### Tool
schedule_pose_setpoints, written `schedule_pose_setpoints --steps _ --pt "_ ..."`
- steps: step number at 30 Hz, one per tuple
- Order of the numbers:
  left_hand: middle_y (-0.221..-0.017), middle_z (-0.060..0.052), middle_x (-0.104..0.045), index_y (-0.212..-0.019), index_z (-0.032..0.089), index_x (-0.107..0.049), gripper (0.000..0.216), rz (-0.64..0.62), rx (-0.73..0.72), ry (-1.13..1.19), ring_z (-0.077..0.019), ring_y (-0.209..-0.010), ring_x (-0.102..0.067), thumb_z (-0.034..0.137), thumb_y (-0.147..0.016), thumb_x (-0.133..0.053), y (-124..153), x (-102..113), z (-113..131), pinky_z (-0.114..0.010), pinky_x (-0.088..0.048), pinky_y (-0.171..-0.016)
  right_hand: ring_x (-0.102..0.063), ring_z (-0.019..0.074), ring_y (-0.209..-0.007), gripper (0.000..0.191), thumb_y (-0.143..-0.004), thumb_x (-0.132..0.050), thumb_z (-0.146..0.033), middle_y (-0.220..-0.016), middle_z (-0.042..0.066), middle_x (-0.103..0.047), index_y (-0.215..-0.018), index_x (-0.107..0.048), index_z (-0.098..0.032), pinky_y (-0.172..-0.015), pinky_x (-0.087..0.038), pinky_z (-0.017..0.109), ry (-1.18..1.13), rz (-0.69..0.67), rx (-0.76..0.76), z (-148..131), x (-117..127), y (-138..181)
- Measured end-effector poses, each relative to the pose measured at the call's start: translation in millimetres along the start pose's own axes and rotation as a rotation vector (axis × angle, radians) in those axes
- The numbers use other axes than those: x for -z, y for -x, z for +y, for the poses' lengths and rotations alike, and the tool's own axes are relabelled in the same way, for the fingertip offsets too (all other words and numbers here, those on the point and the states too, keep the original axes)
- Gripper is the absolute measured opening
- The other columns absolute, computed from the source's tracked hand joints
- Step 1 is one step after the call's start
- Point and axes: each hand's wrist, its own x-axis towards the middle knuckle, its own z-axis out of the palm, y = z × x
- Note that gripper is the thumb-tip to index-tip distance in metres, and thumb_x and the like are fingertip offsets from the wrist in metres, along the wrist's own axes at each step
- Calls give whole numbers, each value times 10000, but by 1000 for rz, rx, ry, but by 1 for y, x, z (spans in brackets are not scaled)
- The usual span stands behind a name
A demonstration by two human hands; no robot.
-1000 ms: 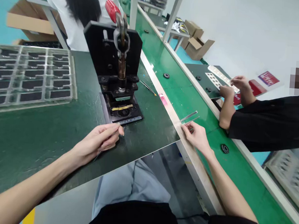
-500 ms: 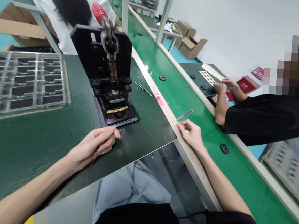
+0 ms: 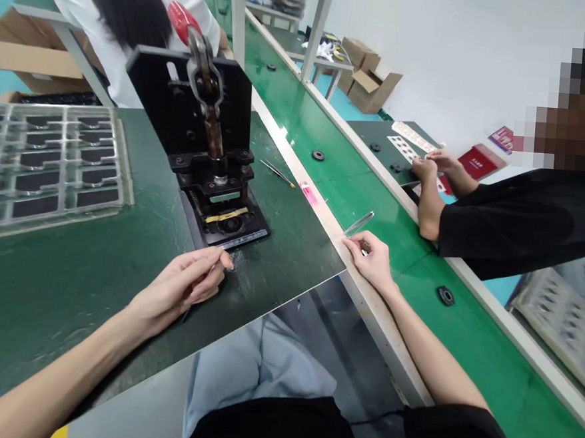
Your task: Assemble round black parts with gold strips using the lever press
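My left hand [image 3: 182, 285] rests on the dark green mat [image 3: 68, 270], fingers pinched around a thin metal tool whose tip points at the front edge of the black press jig [image 3: 210, 166]. The jig has a red-handled lever [image 3: 183, 19] and a small part with a yellow strip in its base [image 3: 226, 216]. My right hand [image 3: 372, 259] lies at the edge of the green conveyor belt [image 3: 328, 135], fingers closed on silver tweezers [image 3: 360, 222] that point up and to the right.
A clear tray of dark parts [image 3: 51, 162] lies at the left. Spare tweezers [image 3: 277, 172] and a pink tag [image 3: 308, 193] lie right of the jig. Black round parts [image 3: 445, 295] sit on the belt. A person in black [image 3: 517, 221] works across it; another in white [image 3: 127, 7] stands behind.
My right hand has closed the tweezers' arms together and drawn slightly toward me. My left hand keeps its pinch in nearly the same spot. The view has shifted a little to the right.
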Motion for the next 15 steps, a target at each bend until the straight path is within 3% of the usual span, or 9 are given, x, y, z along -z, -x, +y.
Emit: schedule_pose_setpoints --steps 7,15 --pt "-496 100 -320 -877 168 -665 352 7 -7 -6 -40 -449 -167 512 -915 -730 -2 0 -1 -120 -257 -412 -519 136 -576 314 -893 -699 -472 -652 3 -608 -739 -655 -202 -562 -437 286 -23 31 25 1 -4 -7" --pt "-500 96 -319 -872 165 -669 356 30 -9 -12 -41 -458 -167 512 -910 -738 0 -2 2 -125 -257 -422 -563 150 -596 375 -893 -704 -533 -672 21 -657 -709 -655 -210 -591 -494 299 26 75 47 -4 -4 -10"
